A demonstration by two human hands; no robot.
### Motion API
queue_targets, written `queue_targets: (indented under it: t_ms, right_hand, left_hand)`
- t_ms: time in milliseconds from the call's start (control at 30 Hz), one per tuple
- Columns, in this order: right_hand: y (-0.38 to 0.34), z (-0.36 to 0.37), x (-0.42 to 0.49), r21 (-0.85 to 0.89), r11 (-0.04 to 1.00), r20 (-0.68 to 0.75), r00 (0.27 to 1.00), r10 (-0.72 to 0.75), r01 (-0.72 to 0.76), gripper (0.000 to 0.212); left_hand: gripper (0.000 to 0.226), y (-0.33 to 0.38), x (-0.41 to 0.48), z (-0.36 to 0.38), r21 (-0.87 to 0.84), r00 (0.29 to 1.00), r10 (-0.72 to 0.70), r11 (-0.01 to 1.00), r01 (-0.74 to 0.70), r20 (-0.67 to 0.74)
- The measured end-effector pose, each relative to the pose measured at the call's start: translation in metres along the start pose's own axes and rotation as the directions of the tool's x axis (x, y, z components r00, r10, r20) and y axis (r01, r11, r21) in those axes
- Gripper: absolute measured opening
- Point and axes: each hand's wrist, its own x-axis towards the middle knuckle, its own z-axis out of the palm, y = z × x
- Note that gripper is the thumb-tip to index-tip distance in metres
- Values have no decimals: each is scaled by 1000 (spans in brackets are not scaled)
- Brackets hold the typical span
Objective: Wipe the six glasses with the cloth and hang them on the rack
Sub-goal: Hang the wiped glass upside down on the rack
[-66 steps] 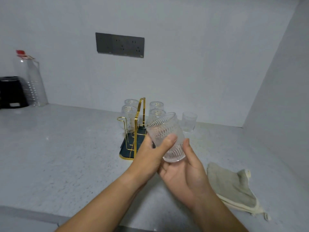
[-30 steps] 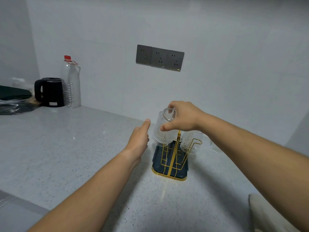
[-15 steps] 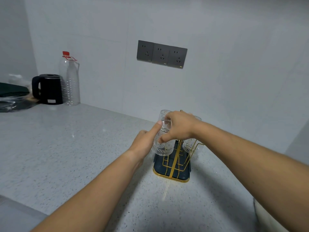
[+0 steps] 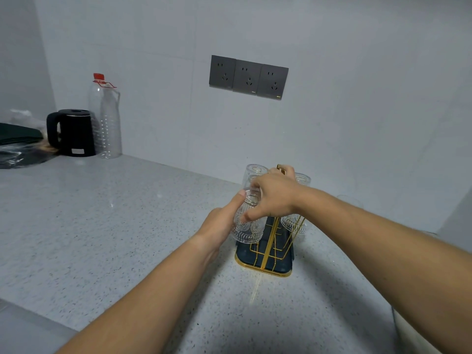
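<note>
A gold wire rack (image 4: 268, 247) with a dark tray base stands on the grey counter near the back wall. Several ribbed clear glasses hang upside down on it. My right hand (image 4: 274, 198) grips the front left glass (image 4: 249, 228) from above, mouth down, over the rack's front left prong. My left hand (image 4: 219, 223) touches that glass's left side with thumb raised along it. Another hung glass (image 4: 293, 223) shows on the right side. One more glass (image 4: 348, 201) stands faintly behind my right forearm. A corner of the cloth (image 4: 408, 335) shows at the lower right.
A black kettle (image 4: 72, 132) and a tall clear plastic bottle (image 4: 106, 117) stand at the back left by dark items (image 4: 18, 146). A triple wall socket (image 4: 249, 76) sits above the rack. The counter's front edge (image 4: 30, 314) runs along the lower left.
The glass went from both hands in front of me to upside down over the rack, lowered by my right hand. My left hand came up against its side.
</note>
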Motion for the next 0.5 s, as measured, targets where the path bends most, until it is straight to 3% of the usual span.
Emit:
queue_targets:
  t_ms: [367, 500]
  right_hand:
    - [3, 6, 1, -14, 1000, -9, 1000, -18, 18, 65]
    - [2, 7, -2, -26, 1000, 11, 1000, -11, 11, 81]
  left_hand:
    - [126, -5, 6, -2, 21, 1000, -3, 1000, 3, -8]
    - [132, -3, 3, -1, 5, 1000, -9, 1000, 9, -7]
